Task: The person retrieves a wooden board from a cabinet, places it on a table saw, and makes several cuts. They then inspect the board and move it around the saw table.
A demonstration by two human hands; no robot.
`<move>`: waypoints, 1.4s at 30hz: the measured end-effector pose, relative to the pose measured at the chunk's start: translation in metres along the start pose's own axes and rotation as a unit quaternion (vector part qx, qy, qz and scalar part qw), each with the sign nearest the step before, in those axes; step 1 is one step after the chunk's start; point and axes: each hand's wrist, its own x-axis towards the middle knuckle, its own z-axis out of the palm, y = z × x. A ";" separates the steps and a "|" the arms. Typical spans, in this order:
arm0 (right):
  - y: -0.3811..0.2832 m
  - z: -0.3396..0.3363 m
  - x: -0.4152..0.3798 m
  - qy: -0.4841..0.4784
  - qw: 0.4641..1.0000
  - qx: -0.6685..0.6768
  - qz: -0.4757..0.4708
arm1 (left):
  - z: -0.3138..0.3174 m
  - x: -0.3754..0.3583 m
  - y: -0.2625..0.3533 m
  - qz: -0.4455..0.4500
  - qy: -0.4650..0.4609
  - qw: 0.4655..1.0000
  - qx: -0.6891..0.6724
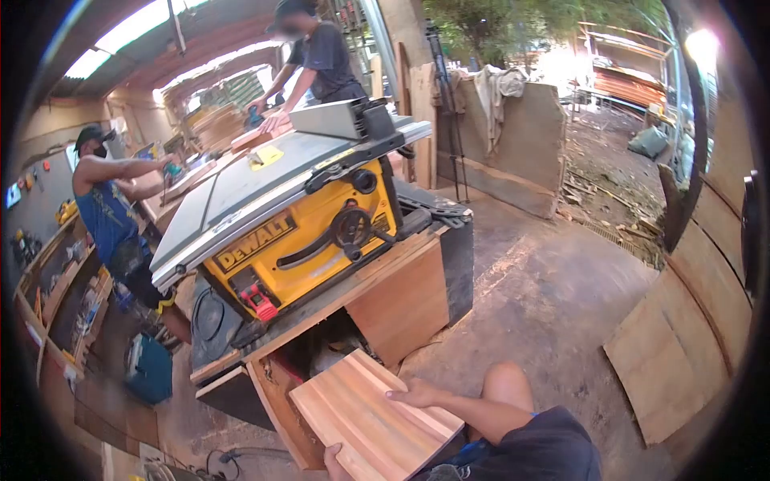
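A flat wooden panel with light and reddish stripes point(361, 421) lies tilted in front of me at the bottom of the head view. My right hand point(415, 394) grips its right edge, thumb over the top face and the other fingers partly hidden. At the lower left edge, my left hand point(335, 460) is closed on the same panel, only a few fingers showing. The panel's far end is close to the open cabinet point(321, 341) under the yellow table saw point(309, 248). An open wooden door or side board point(281, 413) stands just left of the panel.
Two co-workers stand behind the saw: one in a dark shirt point(325, 64), another in a blue tank top point(108, 204) holding a tool. A teal box point(150, 369) sits on the floor at left. Plywood sheets point(670, 353) lean at right. A tripod point(453, 120) stands behind the saw.
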 end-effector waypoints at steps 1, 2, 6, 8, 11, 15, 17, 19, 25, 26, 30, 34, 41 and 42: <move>0.001 -0.001 0.001 -0.010 1.000 -0.007 0.000 | -0.001 0.001 -0.002 0.006 0.003 1.000 -0.008; 0.003 -0.001 0.001 0.004 1.000 0.000 0.007 | -0.001 0.003 -0.003 0.010 0.005 1.000 -0.015; 0.028 0.002 0.016 0.037 0.999 0.031 0.004 | -0.001 0.009 -0.009 0.026 0.004 0.999 -0.032; 0.009 -0.014 0.001 0.021 0.999 0.027 0.011 | 0.000 0.011 -0.012 0.033 0.002 0.999 -0.032; 0.008 -0.019 -0.005 0.037 0.999 0.010 0.009 | 0.003 0.015 -0.016 0.035 -0.002 0.999 -0.032; -0.002 -0.028 -0.018 0.051 0.996 -0.065 0.042 | 0.009 0.018 -0.021 0.005 -0.043 0.998 -0.044; 0.010 -0.028 -0.017 0.056 0.995 -0.063 0.045 | 0.012 0.017 -0.023 -0.017 -0.055 0.997 -0.052; 0.019 -0.028 -0.016 0.064 0.995 -0.062 0.046 | 0.017 0.017 -0.024 -0.015 -0.054 0.998 -0.038; 0.030 -0.037 -0.022 0.081 0.996 -0.035 -0.007 | 0.020 0.030 -0.031 -0.014 -0.076 0.997 -0.026; 0.031 -0.037 -0.023 0.093 0.995 -0.046 -0.009 | 0.024 0.028 -0.029 -0.014 -0.078 0.997 -0.025; 0.025 -0.043 -0.029 0.107 0.991 -0.070 0.027 | 0.035 0.022 -0.027 -0.031 -0.061 0.998 -0.009; 0.011 -0.055 -0.040 0.080 0.995 -0.045 0.025 | 0.033 0.030 -0.033 -0.027 -0.087 0.996 -0.017; 0.030 -0.056 -0.038 0.122 0.990 -0.062 0.019 | 0.048 0.026 -0.029 -0.039 -0.089 0.995 0.007; 0.025 -0.057 -0.043 0.124 0.991 -0.054 0.013 | 0.049 0.024 -0.028 -0.036 -0.089 0.995 0.001</move>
